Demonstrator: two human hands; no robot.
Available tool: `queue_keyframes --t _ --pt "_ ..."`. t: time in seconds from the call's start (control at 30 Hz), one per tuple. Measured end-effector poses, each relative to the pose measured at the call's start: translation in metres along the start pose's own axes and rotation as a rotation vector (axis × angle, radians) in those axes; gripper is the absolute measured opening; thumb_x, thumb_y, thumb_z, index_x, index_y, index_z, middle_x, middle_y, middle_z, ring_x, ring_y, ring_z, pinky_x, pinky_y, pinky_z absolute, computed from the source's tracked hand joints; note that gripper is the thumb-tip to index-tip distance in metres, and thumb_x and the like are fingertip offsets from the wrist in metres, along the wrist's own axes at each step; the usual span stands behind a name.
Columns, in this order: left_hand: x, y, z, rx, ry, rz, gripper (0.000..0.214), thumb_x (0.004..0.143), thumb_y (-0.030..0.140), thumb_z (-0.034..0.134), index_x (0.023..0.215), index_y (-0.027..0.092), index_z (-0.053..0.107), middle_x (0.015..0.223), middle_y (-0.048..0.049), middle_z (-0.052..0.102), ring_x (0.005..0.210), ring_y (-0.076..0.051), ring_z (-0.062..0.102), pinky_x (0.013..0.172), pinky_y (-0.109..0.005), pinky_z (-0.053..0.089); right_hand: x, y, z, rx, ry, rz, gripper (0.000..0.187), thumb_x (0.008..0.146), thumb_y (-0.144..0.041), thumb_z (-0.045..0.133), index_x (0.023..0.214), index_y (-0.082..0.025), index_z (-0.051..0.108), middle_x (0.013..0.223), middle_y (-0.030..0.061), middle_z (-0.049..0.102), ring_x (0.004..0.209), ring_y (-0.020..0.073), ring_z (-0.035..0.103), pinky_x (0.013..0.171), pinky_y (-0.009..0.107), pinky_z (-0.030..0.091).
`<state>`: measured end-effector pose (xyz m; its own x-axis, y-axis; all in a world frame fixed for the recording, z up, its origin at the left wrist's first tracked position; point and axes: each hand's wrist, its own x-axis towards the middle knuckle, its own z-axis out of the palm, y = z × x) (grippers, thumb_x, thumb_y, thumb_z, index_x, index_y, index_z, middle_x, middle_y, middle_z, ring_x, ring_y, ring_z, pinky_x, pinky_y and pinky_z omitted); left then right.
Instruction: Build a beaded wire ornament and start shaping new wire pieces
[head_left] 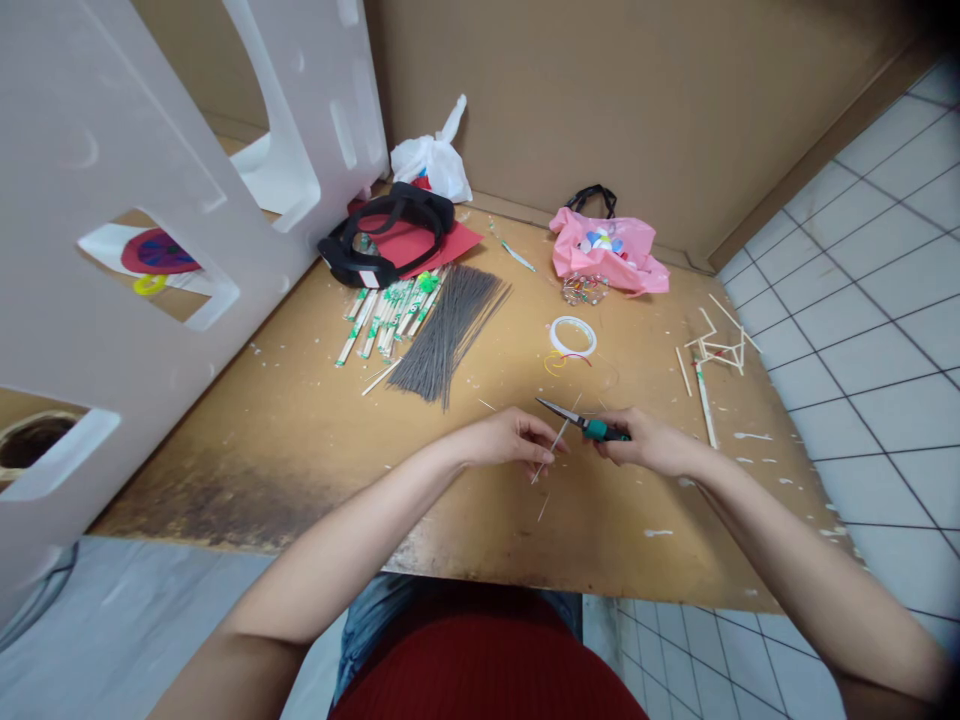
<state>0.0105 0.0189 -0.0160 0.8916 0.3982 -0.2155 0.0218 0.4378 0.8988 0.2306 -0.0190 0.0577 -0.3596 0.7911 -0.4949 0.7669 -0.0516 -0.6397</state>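
My left hand [529, 440] pinches a thin, pale stick or wire [556, 440] that slants up to the right over the table. Closed around the green and black handles of a pair of scissors [595, 429] is my right hand [637, 440]. The dark blades point left and meet or cross the thin piece near its upper part; whether they touch it I cannot tell. A short thin offcut [543, 507] lies just below my left hand. Beyond both hands are a white tape roll [573, 337] and a small tangle of yellow and red thread [559, 362].
Grey wires [450, 335] lie bundled beside wrapped chopsticks [390, 315], with a black headset [390, 235] on red paper [463, 240] behind. A pink bag [637, 262] and white bag [442, 165] sit at the back. A stick frame [720, 350] stands right, near tiled wall [885, 300].
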Motion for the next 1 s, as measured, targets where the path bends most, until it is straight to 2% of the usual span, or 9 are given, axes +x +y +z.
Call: queue_keyframes --t 0.13,0.27,0.4,0.53,0.63,0.73,0.87,1.0 --pt "0.001 -0.002 -0.001 0.008 0.011 -0.006 0.034 0.065 0.025 0.073 0.094 0.009 0.067 0.06 -0.0004 0.062 0.053 -0.009 0.059 0.056 -0.024 0.051 0.003 0.003 0.004 -0.078 0.043 -0.015 0.013 0.067 -0.022 0.046 0.075 -0.017 0.056 0.06 -0.0031 0.047 0.054 0.0102 0.038 0.05 0.024 0.029" --pt "0.002 -0.004 -0.003 0.012 0.008 -0.018 0.034 0.065 0.025 0.073 0.094 0.009 0.067 0.059 -0.0005 0.062 0.052 -0.009 0.059 0.055 -0.023 0.05 0.007 0.008 0.009 -0.159 0.097 0.007 0.015 0.064 -0.021 0.046 0.076 -0.017 0.055 0.064 -0.0024 0.049 0.056 0.0107 0.039 0.052 0.024 0.029" --pt "0.005 -0.006 -0.005 0.022 0.027 -0.046 0.034 0.064 0.026 0.073 0.093 0.01 0.066 0.061 0.0002 0.061 0.053 -0.009 0.059 0.056 -0.024 0.05 0.009 0.013 0.012 -0.252 0.126 -0.008 0.009 0.065 -0.022 0.046 0.07 -0.018 0.052 0.061 -0.003 0.046 0.055 0.0108 0.039 0.052 0.024 0.028" --pt "0.007 -0.01 -0.004 -0.005 -0.011 -0.071 0.034 0.065 0.027 0.072 0.094 0.011 0.066 0.064 0.0003 0.061 0.057 -0.01 0.06 0.057 -0.024 0.051 0.011 0.016 0.012 -0.355 0.254 -0.027 0.007 0.066 -0.023 0.049 0.07 -0.018 0.052 0.06 -0.0022 0.047 0.055 0.0111 0.04 0.052 0.024 0.029" --pt "0.008 -0.012 -0.003 -0.021 -0.042 -0.071 0.034 0.064 0.029 0.073 0.094 0.012 0.066 0.065 0.0 0.061 0.058 -0.01 0.061 0.056 -0.024 0.051 0.012 0.019 0.008 -0.347 0.344 0.019 0.01 0.068 -0.025 0.049 0.072 -0.018 0.055 0.059 -0.0021 0.049 0.053 0.0107 0.039 0.051 0.024 0.029" --pt "0.006 -0.009 -0.005 -0.03 0.009 -0.052 0.036 0.063 0.03 0.074 0.093 0.012 0.066 0.066 -0.0003 0.061 0.057 -0.01 0.06 0.057 -0.024 0.051 0.015 0.027 -0.001 -0.278 0.307 0.09 0.015 0.069 -0.026 0.048 0.075 -0.017 0.059 0.06 -0.0022 0.052 0.052 0.0109 0.042 0.05 0.023 0.03" --pt "0.004 -0.005 -0.009 -0.044 0.077 -0.021 0.036 0.063 0.03 0.074 0.093 0.012 0.066 0.068 -0.0012 0.061 0.06 -0.01 0.06 0.059 -0.025 0.051 0.017 0.044 -0.013 -0.329 0.304 0.146 0.023 0.07 -0.027 0.05 0.087 -0.019 0.063 0.072 0.0008 0.062 0.061 0.0143 0.053 0.053 0.023 0.034" --pt "0.007 -0.008 -0.01 -0.08 0.139 -0.016 0.038 0.06 0.029 0.076 0.092 0.011 0.066 0.069 -0.0015 0.061 0.06 -0.012 0.061 0.058 -0.027 0.051 0.019 0.066 -0.01 -0.561 0.488 0.13 0.031 0.07 -0.03 0.054 0.099 -0.021 0.062 0.094 0.0068 0.066 0.08 0.0221 0.06 0.064 0.028 0.04"
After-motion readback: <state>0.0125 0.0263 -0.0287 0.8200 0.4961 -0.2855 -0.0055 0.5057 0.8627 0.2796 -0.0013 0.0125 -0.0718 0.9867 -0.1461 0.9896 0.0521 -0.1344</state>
